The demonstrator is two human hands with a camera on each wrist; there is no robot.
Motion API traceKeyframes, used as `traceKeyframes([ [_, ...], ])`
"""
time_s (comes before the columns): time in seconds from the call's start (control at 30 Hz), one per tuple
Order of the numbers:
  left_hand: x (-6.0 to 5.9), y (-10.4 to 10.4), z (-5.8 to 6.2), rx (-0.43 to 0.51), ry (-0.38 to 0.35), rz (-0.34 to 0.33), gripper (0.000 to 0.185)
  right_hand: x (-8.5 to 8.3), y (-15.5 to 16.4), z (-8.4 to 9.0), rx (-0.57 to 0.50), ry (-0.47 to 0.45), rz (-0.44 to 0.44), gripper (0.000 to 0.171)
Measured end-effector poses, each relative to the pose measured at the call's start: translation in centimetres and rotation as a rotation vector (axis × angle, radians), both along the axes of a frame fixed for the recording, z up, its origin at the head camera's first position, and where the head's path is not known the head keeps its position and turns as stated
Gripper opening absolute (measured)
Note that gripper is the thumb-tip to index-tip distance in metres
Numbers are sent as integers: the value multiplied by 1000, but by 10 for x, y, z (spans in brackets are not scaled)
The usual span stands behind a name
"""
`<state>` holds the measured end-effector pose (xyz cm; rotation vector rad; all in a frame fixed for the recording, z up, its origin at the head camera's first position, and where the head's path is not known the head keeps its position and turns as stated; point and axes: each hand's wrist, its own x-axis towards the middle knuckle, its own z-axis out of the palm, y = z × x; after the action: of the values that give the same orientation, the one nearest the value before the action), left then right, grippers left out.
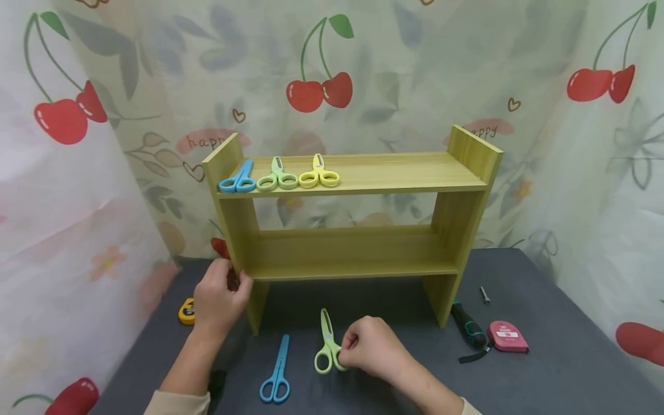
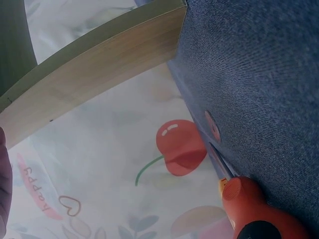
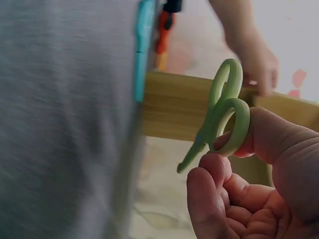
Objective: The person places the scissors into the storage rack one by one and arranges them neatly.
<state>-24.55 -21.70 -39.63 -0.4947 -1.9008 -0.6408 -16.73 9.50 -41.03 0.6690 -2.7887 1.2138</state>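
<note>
My right hand pinches the handle loops of a light green pair of scissors lying on the grey table, blades pointing toward the shelf. In the right wrist view the green scissors sit against my thumb and fingertips. My left hand grips the front edge of the left side panel of a wooden two-tier shelf. Blue scissors lie on the table between my arms. On the top board lie blue, green and yellow scissors.
A yellow tape measure lies left of the shelf and an orange-handled tool behind it. Right of the shelf are a green-black screwdriver, a pink tape measure and a small bit. Cherry-print curtains enclose the table.
</note>
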Motion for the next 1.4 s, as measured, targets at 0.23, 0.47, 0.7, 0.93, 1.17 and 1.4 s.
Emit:
traceKeyframes([
  [0.23, -2, 0, -1, 10, 12, 2, 12, 9, 15, 38, 21, -10, -12, 14],
  [0.47, -2, 0, -2, 0, 15, -2, 12, 25, 32, 67, -20, -43, -5, 11],
  [0.7, -3, 1, -4, 7, 23, 3, 12, 38, 51, 88, -52, -19, -20, 11],
  [0.93, -3, 1, -3, 9, 21, 3, 12, 49, 69, 105, -69, -10, -56, 11],
  [1.17, -1, 0, -1, -5, -24, 8, 15, 56, 81, 115, -125, -12, -113, 9],
  [1.4, -1, 1, -1, 6, -12, 5, 13, 65, 90, 123, -153, -17, -193, 9],
])
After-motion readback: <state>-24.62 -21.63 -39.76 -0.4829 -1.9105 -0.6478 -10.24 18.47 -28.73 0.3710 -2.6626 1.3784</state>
